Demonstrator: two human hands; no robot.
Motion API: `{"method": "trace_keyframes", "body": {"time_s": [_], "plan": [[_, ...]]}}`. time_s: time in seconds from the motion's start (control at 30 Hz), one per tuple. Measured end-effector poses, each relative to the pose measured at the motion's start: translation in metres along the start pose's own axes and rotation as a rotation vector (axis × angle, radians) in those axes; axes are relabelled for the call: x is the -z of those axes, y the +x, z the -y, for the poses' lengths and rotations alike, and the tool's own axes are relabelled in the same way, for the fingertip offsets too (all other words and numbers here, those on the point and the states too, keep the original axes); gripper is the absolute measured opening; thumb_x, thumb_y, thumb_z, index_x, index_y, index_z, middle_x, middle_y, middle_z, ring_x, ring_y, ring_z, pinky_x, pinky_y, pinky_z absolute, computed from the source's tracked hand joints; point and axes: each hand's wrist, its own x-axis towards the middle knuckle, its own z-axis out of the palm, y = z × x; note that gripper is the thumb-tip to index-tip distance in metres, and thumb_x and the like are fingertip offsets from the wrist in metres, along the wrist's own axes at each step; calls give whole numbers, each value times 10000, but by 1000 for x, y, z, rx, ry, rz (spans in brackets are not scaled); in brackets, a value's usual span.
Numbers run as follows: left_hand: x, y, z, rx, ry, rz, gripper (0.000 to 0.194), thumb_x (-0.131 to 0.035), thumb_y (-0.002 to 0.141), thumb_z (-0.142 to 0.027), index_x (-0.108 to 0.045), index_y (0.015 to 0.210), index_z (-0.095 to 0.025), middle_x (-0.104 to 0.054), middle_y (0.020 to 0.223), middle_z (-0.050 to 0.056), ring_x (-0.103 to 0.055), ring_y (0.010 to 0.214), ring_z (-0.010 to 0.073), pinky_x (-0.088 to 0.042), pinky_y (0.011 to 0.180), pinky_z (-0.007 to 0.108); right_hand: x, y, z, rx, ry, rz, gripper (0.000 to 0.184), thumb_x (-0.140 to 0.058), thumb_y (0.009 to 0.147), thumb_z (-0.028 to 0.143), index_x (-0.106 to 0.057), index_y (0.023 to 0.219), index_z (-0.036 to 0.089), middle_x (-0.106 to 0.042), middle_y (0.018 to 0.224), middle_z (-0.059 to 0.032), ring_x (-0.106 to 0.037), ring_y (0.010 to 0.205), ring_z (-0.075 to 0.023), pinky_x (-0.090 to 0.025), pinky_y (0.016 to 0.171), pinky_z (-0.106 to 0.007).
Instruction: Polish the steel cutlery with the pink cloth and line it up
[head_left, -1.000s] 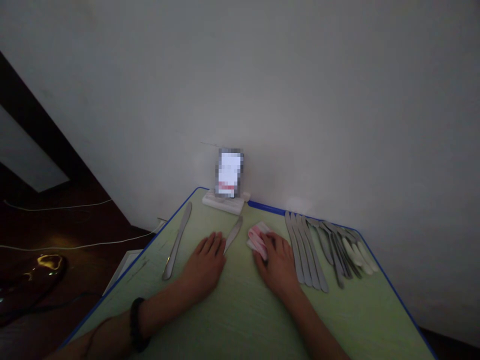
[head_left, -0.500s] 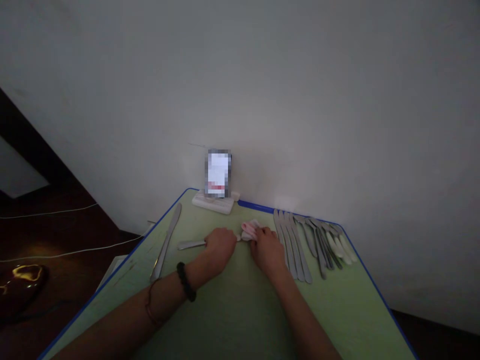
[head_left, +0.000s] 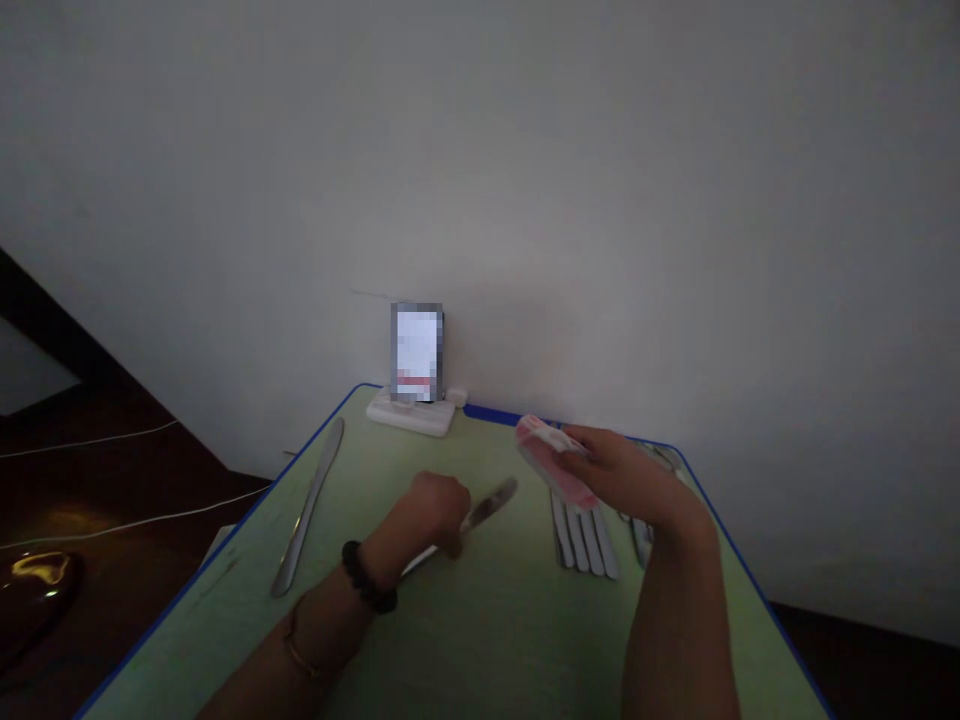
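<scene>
My left hand (head_left: 433, 513) is closed round a table knife (head_left: 487, 506), lifted a little off the green table (head_left: 495, 630) with the blade pointing right and away. My right hand (head_left: 626, 478) is raised above the table and grips a folded pink and white cloth (head_left: 551, 462). That hand hangs over a row of knives (head_left: 583, 530) lying side by side. Spoons and other cutlery to the right are mostly hidden behind my right hand. A single knife (head_left: 307, 508) lies near the table's left edge.
A phone with a lit screen (head_left: 417, 353) stands in a white holder (head_left: 409, 414) at the table's far edge, against the white wall. The table has a blue rim. Left of it are dark floor, white cables and a shiny dark object (head_left: 30, 580).
My left hand has closed on the knife and lifted it from the table. My right hand has picked the cloth up and moved it up and to the right, over the row of knives.
</scene>
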Motion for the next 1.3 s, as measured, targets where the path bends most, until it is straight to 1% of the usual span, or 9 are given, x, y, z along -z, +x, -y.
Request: {"method": "trace_keyframes", "body": {"time_s": [0.1,0.2,0.37,0.43,0.53,0.67,0.87,1.07,1.3], "plan": [[7,1,6,36,-2,86,154,-693,588,-206,-700,729,-144,-703,722,115,-674,709,268,-520,632,328,0,1,-6,25,75,-86,203,-463,828,313,-587,730,185,-595,641,-14,-527,593,-158,-356,555,-256],[22,-8,12,49,-16,133,113,-598,643,-191,-680,696,-133,-708,735,128,-673,661,258,-501,564,304,-4,9,-4,59,228,-213,178,-508,803,340,-589,793,182,-580,670,-1,-507,606,-147,-358,558,-251],[56,-33,13,-5,-96,78,228,-410,822,-200,-618,911,-170,-720,846,85,-679,708,197,-477,565,249,-6,20,12,93,545,-491,271,-625,693,279,-612,939,167,-628,779,-5,-526,659,-142,-413,608,-256],[66,-34,10,-91,-275,90,212,-392,855,-204,-582,948,-182,-724,828,66,-675,679,178,-471,564,238,-7,24,17,86,632,-539,324,-617,686,254,-628,999,170,-646,807,-11,-540,681,-149,-430,633,-266],[72,-25,9,-97,-434,68,200,-354,887,-197,-527,986,-186,-730,838,54,-670,668,165,-468,584,240,-12,33,20,53,739,-579,374,-606,697,256,-634,1062,177,-661,829,-17,-560,701,-161,-448,658,-279],[72,-15,17,-64,-484,-20,175,-343,907,-208,-493,997,-209,-714,798,16,-668,728,166,-463,664,256,-22,49,16,23,809,-639,403,-623,708,282,-630,1103,203,-675,875,-11,-588,758,-171,-465,720,-289],[82,-16,24,57,-527,-155,165,-308,935,-265,-465,955,-216,-668,766,1,-621,697,162,-439,669,275,-27,59,11,-61,804,-542,483,-629,737,330,-578,1195,185,-685,990,-50,-609,855,-205,-469,758,-307],[86,-15,8,-21,-539,-272,206,-284,951,-316,-462,922,-216,-601,668,-17,-565,602,147,-391,569,254,-25,52,17,-28,915,-494,450,-654,732,319,-589,1162,206,-699,968,-41,-623,851,-199,-474,776,-305],[91,-26,-5,-21,-486,-373,259,-271,951,-356,-484,972,-210,-576,653,-8,-554,608,165,-378,578,266,-22,43,22,-12,1095,-485,412,-675,722,326,-610,1111,202,-706,854,-13,-621,738,-165,-480,698,-266]]}}
